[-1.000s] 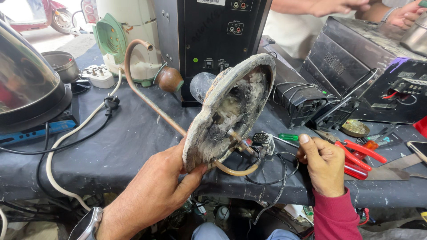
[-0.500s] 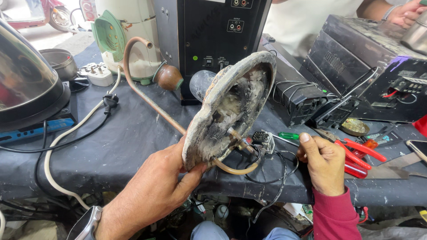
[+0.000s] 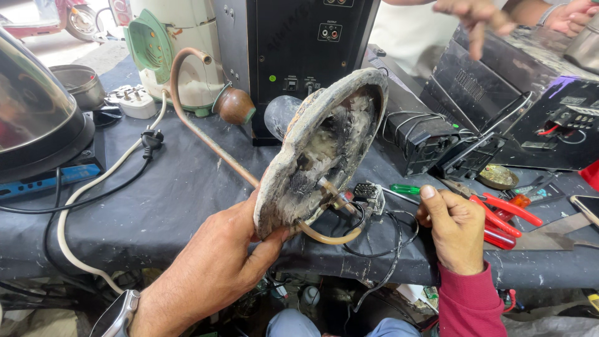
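My left hand (image 3: 215,259) grips the lower rim of a round, corroded metal base (image 3: 321,150), held tilted so its burnt, crusted inside faces me. A curved copper-coloured tube (image 3: 187,118) runs from behind it up to the left. A beige sleeved wire (image 3: 327,236) loops out of its bottom toward a small connector block (image 3: 369,195). My right hand (image 3: 452,228), in a red sleeve, rests in a loose fist on the table edge just right of the block; whether it holds anything is hidden.
A dark cloth covers the table (image 3: 156,200). A black amplifier box (image 3: 293,43) stands behind; a white appliance (image 3: 181,50) and dark glass dome (image 3: 34,112) at left. Red-handled pliers (image 3: 505,209), a green screwdriver (image 3: 405,188) and black cases (image 3: 524,106) lie right. Another person's hands (image 3: 477,15) work at top right.
The view has shifted slightly; the base stays in my left hand at nearly the same tilt. The other person's hand at top right has moved into view.
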